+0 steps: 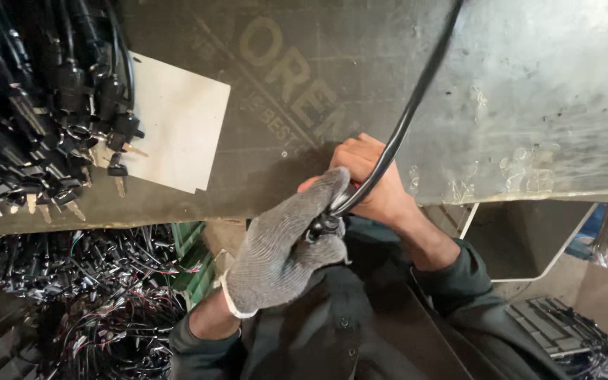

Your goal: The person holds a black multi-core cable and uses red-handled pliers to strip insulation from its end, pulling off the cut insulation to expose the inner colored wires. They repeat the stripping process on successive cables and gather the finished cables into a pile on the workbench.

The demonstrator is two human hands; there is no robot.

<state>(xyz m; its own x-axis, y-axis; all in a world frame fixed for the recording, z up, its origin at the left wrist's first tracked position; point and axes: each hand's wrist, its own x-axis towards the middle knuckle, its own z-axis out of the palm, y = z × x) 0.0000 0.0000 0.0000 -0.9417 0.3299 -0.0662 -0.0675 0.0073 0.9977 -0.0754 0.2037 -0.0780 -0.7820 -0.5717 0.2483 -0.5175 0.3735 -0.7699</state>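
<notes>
Left hand, in a grey knitted work glove, is closed around the lower end of a thick black rubber-sheathed cable, with a dark fitting at the cable's end showing between the gloved fingers. Right hand, bare, is also closed on the cable, just behind and touching the gloved hand. The cable rises from both hands in a curve and leaves the frame at the top. Both hands work at the near edge of a dark, worn workbench top. A white rectangular card lies flat on the bench, well apart to the left. A heap of black plugs with metal prongs overlaps the card's left edge. Below the bench edge lies a tangled pile of thin wires.
</notes>
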